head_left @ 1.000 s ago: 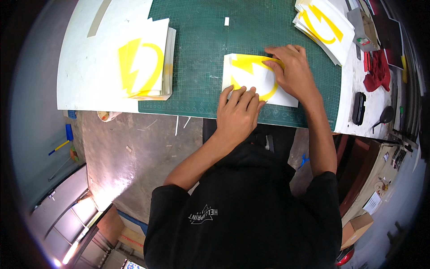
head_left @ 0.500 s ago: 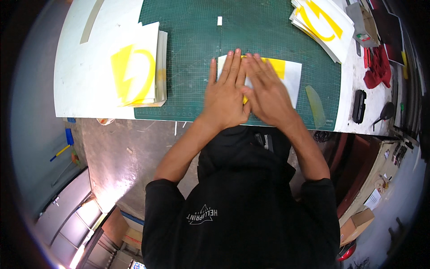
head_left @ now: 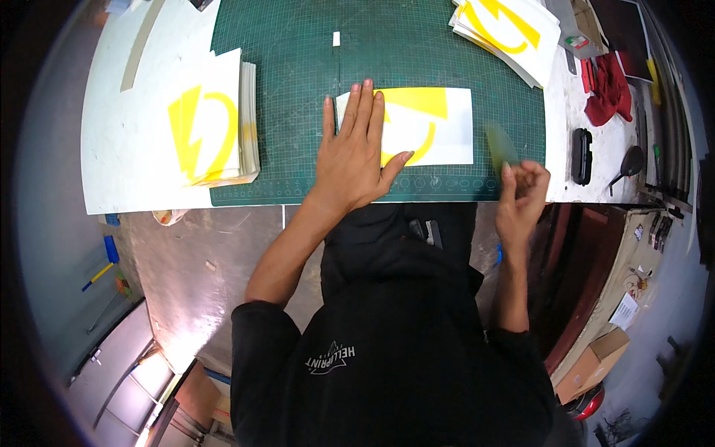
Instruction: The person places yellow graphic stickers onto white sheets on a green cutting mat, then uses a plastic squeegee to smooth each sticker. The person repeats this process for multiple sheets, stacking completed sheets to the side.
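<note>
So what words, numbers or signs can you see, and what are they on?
Black shirt: white lettering and a logo, upside down; I won't copy it out.
Sheet under the left hand: yellow shapes, partly covered, no words showing.
Left stack and right stack: yellow bolt and curve.
Green mat: edge markings, too small to read.
Paper at lower right: too small to read.

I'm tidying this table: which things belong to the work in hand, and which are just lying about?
Seemingly in use:
yellow-patterned sheet under left hand
blurred translucent piece at right hand
green mat
left stack
right stack

Seemingly lying about:
red cloth
black case
grey box
</note>
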Demonstrator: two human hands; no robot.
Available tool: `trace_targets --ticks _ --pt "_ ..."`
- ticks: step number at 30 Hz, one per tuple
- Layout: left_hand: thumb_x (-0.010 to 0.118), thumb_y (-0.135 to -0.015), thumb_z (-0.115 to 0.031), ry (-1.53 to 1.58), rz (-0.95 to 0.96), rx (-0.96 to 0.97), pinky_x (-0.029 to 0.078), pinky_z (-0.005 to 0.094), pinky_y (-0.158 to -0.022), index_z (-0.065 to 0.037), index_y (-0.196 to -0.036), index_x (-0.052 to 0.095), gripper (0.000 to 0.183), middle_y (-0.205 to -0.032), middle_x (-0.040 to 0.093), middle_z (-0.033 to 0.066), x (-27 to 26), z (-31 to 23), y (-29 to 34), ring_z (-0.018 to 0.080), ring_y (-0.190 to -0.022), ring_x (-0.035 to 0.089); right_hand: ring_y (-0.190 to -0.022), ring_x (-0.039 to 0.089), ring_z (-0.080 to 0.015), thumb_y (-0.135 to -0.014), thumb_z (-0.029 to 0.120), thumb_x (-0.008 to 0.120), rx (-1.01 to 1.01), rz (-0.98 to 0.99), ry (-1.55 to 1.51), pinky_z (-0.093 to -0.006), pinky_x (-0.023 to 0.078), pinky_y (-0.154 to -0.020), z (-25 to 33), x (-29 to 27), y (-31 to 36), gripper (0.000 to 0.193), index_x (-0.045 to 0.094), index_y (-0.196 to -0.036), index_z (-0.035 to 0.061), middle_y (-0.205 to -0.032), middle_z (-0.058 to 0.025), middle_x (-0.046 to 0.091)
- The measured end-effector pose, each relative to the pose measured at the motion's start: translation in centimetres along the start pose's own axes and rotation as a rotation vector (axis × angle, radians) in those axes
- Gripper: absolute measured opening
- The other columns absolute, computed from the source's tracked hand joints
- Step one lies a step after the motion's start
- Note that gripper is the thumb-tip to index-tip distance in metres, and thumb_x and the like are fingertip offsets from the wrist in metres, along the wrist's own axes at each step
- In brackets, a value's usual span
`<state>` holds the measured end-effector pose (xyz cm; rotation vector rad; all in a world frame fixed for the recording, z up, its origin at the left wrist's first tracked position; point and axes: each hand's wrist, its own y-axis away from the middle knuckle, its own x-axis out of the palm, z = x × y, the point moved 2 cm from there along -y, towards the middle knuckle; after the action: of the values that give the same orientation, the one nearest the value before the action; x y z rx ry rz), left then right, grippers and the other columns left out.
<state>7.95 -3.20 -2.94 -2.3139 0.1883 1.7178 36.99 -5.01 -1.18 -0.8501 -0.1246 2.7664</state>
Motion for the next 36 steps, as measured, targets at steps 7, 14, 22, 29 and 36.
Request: trace_targets --ticks 7,14,22,29,36 --pt "0.049 -0.101 -0.060 -0.014 0.002 0.024 0.011 0.0629 -0.128 0.017 -0.157 0.031 0.096 -0.168 0.025 0.0355 -0.2 0.0 -0.1 0.0449 -0.160 0.022 -0.086 0.076 -0.0372 -0.092 0.006 0.068 -0.277 0.288 -0.043 -0.0435 0.060 -0.080 7.3 12.2 -3.2 0.027 0.071 -0.118 -0.0037 -0.099 -0.0247 0.075" --pt "0.052 -0.100 -0.060 -0.008 -0.005 0.048 0.011 0.0612 -0.129 0.018 -0.156 0.031 0.099 -0.167 0.024 0.0376 0.0 0.1 -0.2 0.0477 -0.159 0.022 -0.073 0.074 -0.0396 -0.088 0.013 0.074 -0.165 0.425 -0.047 -0.0466 0.060 -0.072 8.0 12.7 -4.2 0.029 0.072 -0.112 -0.0031 -0.088 -0.0222 0.076" --pt "0.043 -0.107 -0.057 -0.013 0.048 0.012 0.010 0.0580 -0.130 0.015 -0.159 0.028 0.090 -0.171 0.021 0.0336 -0.5 0.0 -0.1 0.0432 -0.161 0.019 -0.060 0.070 -0.0151 -0.093 0.004 0.073 -0.029 0.027 -0.004 -0.0338 0.055 -0.056 3.6 4.9 -4.9 0.025 0.073 -0.118 0.0016 -0.075 -0.0121 0.074" --pt "0.041 -0.110 -0.048 -0.015 0.029 0.003 0.009 0.0568 -0.131 0.013 -0.160 0.029 0.080 -0.171 0.023 0.0315 0.0 0.1 -0.1 0.0423 -0.162 0.020 -0.063 0.070 -0.0145 -0.094 0.005 0.076 -0.026 0.083 0.047 -0.0280 0.053 -0.058 1.0 2.8 1.1 0.027 0.072 -0.120 -0.0026 -0.077 -0.0127 0.073" --pt "0.051 -0.106 -0.052 -0.069 0.000 -0.158 0.014 0.0648 -0.127 -0.004 -0.155 0.050 0.069 -0.163 0.039 0.0313 -1.4 -2.8 0.5 0.0424 -0.155 0.035 -0.069 0.069 -0.0158 -0.096 -0.002 0.073 -0.262 -0.018 0.048 -0.0287 0.055 -0.062 3.0 -0.8 -0.3 0.030 0.069 -0.125 -0.0067 -0.088 -0.0164 0.074"
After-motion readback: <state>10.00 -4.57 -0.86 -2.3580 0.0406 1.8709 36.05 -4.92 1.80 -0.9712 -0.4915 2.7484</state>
